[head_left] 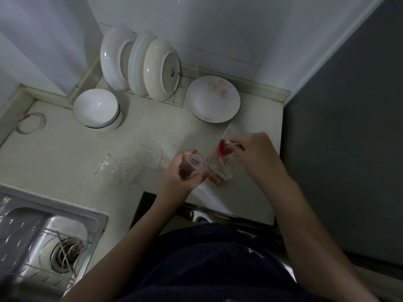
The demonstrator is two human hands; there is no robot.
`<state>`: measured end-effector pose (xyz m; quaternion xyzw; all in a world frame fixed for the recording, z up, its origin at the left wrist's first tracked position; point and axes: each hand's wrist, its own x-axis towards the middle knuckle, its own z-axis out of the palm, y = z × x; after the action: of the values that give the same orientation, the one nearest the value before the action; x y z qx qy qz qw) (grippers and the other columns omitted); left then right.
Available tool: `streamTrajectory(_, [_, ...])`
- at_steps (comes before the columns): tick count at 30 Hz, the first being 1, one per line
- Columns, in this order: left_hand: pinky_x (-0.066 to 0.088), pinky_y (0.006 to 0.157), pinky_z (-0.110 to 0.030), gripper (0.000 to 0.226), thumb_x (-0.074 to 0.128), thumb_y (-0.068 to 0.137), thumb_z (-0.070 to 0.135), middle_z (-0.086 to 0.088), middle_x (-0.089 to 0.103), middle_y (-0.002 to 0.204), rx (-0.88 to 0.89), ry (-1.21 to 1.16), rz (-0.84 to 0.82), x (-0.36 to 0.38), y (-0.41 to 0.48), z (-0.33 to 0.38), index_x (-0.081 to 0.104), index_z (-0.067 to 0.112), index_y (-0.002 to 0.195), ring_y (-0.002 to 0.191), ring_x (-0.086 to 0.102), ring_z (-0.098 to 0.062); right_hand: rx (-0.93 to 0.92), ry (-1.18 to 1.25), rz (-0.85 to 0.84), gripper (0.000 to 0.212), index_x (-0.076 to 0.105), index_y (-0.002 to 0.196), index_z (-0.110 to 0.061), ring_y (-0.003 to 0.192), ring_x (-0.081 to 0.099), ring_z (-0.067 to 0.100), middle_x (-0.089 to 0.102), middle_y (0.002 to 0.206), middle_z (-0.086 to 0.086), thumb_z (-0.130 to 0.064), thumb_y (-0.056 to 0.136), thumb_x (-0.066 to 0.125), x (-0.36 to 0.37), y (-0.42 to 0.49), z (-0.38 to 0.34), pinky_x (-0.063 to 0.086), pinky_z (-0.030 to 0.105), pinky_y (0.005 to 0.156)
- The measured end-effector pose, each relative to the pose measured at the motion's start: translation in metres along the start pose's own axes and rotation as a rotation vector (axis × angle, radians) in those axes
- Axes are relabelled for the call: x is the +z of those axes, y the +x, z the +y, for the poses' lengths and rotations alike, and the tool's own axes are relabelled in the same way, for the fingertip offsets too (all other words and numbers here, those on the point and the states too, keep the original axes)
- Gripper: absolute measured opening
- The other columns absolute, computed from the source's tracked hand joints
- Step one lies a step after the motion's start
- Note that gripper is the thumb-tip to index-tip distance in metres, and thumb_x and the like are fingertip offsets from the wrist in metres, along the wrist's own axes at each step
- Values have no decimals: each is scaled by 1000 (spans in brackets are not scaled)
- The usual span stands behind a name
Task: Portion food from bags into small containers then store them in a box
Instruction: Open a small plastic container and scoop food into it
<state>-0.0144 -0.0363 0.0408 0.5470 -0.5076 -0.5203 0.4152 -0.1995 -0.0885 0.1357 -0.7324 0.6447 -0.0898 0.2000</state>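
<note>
Near the front edge of the counter [87, 153], toward its right side, the left hand [178, 177] is curled round a small clear container [193, 165]. Its mouth is tipped toward the bag, probably to receive food. The right hand [256, 152] pinches the red-striped top of the clear food bag [220, 168], keeping it upright just beside the container. Something brownish seems to lie inside the container.

White walls [207, 29] enclose pale countertop [65, 153] and steel sink [28, 232] (dimly lit).
</note>
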Motion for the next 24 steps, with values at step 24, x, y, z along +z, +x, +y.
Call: streamTrajectory(24, [52, 72, -16, 47, 80, 78, 23, 9, 65, 98, 9, -33, 18, -9, -5, -2, 58, 33, 119, 80, 62, -2, 402, 96, -351, 28, 65, 111, 0, 98, 64, 28, 67, 107, 17, -18, 90, 61, 68, 39, 49, 45, 28, 79])
